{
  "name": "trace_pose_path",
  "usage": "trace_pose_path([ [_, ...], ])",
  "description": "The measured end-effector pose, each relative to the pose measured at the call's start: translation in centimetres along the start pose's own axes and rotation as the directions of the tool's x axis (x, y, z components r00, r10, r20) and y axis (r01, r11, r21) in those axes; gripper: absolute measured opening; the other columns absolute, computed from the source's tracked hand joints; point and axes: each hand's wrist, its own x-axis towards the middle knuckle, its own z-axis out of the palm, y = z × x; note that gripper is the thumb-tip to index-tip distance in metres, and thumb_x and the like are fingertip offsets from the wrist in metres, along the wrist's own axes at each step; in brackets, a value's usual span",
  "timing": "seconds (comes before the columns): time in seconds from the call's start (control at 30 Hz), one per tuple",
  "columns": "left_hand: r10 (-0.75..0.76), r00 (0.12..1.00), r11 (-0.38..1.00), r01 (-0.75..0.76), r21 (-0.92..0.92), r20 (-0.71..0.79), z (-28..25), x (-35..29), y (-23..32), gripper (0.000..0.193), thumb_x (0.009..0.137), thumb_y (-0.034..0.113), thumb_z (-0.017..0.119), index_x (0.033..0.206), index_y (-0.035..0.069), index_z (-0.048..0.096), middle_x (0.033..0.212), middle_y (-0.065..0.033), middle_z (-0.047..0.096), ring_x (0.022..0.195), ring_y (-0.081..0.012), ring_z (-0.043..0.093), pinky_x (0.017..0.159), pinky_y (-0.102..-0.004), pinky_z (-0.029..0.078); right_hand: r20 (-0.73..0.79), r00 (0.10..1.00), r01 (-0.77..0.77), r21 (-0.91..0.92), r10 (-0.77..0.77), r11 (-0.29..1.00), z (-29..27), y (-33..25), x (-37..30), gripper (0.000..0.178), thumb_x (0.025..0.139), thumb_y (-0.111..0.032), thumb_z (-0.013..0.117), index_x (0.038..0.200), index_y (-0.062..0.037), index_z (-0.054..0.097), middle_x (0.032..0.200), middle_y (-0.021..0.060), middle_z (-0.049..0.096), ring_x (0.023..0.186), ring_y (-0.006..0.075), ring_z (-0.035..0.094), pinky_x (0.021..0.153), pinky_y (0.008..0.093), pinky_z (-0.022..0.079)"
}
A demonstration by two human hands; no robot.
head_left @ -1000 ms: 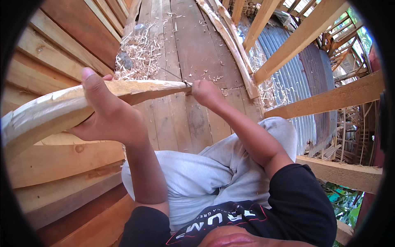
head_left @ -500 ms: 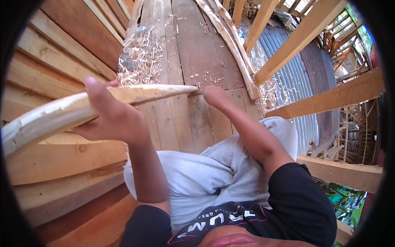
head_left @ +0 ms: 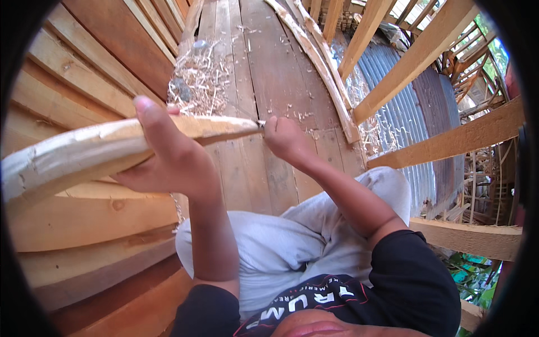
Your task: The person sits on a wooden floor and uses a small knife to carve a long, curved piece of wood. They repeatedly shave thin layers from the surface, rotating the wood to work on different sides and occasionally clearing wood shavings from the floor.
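Note:
My left hand (head_left: 174, 149) is wrapped under and around a long, curved, peeled wooden pole (head_left: 73, 149), thumb up along its near side. The pole runs from the left edge toward the middle and narrows to a carved tip. Close by that tip, my right hand (head_left: 285, 138) is closed in a fist. A thin dark tool (head_left: 260, 124) shows between the fist and the tip; its handle is hidden in my fingers, so its exact kind cannot be told. Pale wood shavings (head_left: 205, 84) lie heaped on the plank floor beyond my left hand.
Stacked boards (head_left: 73, 224) form a wall at my left. Two long peeled sticks (head_left: 314, 59) lie along the floor's right side. Sawn wooden beams (head_left: 443, 137) and corrugated metal sheets (head_left: 393, 95) are on the right. My crossed legs in grey trousers (head_left: 275, 236) are below the pole.
My right fist has shifted left, nearer the pole's tip, and the dark tool is now against the tip. The left hand keeps its grip. The whole view has shifted slightly.

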Motion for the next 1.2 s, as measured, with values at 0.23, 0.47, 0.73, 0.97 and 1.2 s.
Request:
trace_pose_path([
  [0.23, -0.047, 0.999, 0.999, 0.047, -0.009, -0.019, 0.5, -0.2, 0.1, 0.060, 0.083, 0.006, 0.070, 0.127, -0.011, 0.033, 0.095, -0.0157, 0.057, 0.066, -0.0140, 0.056, 0.057, -0.0241, 0.050, -0.056, 0.996, -0.071, 0.044, 0.074, 0.996, 2.2, 5.5, 1.4, 0.052, 0.092, -0.029, 0.029, 0.083, 0.0105, 0.062, 0.090, 0.0346, 0.060, 0.090, 0.0490, 0.059, 0.085, 0.0531, 0.045],
  [0.47, -0.040, 0.999, 0.999, 0.039, -0.011, -0.038, 1.2, -0.9, 0.4, 0.060, 0.083, 0.010, 0.071, 0.126, -0.010, 0.033, 0.092, -0.0145, 0.058, 0.068, -0.0142, 0.056, 0.059, -0.0244, 0.050, 0.057, 0.998, -0.035, -0.112, 0.042, 0.993, 3.4, 11.5, 4.2, 0.046, 0.090, -0.026, 0.034, 0.087, 0.0107, 0.062, 0.095, 0.0339, 0.060, 0.092, 0.0491, 0.059, 0.084, 0.0535, 0.045],
  [0.73, 0.005, 1.000, 1.000, -0.004, 0.030, -0.018, 0.5, -0.4, -0.1, 0.060, 0.084, 0.012, 0.071, 0.126, -0.008, 0.033, 0.092, -0.0152, 0.057, 0.066, -0.0148, 0.056, 0.058, -0.0256, 0.050, 0.119, 0.992, 0.045, -0.032, -0.041, 0.998, 0.3, 3.7, 2.1, 0.041, 0.090, -0.020, 0.034, 0.091, 0.0100, 0.062, 0.093, 0.0341, 0.061, 0.090, 0.0476, 0.061, 0.082, 0.0506, 0.048],
  [0.97, 0.092, 0.993, 0.995, -0.094, -0.034, -0.067, 1.6, -0.1, -0.2, 0.062, 0.085, 0.013, 0.071, 0.126, -0.008, 0.029, 0.087, -0.0141, 0.056, 0.069, -0.0148, 0.058, 0.058, -0.0235, 0.051, -0.031, 0.988, 0.157, 0.146, -0.154, 0.977, 2.6, 1.4, 2.2, 0.045, 0.092, -0.026, 0.032, 0.081, 0.0078, 0.060, 0.084, 0.0343, 0.059, 0.082, 0.0481, 0.060, 0.078, 0.0507, 0.046],
  [1.2, 0.011, 1.000, 1.000, -0.011, -0.027, -0.024, 1.8, -0.4, 0.1, 0.062, 0.083, 0.011, 0.073, 0.123, -0.008, 0.030, 0.091, -0.0160, 0.056, 0.066, -0.0156, 0.058, 0.055, -0.0237, 0.052, -0.068, 0.993, 0.090, -0.027, -0.092, 0.996, 5.5, 10.3, 5.7, 0.048, 0.093, -0.027, 0.031, 0.077, 0.0089, 0.060, 0.078, 0.0321, 0.060, 0.080, 0.0471, 0.061, 0.079, 0.0520, 0.046],
])
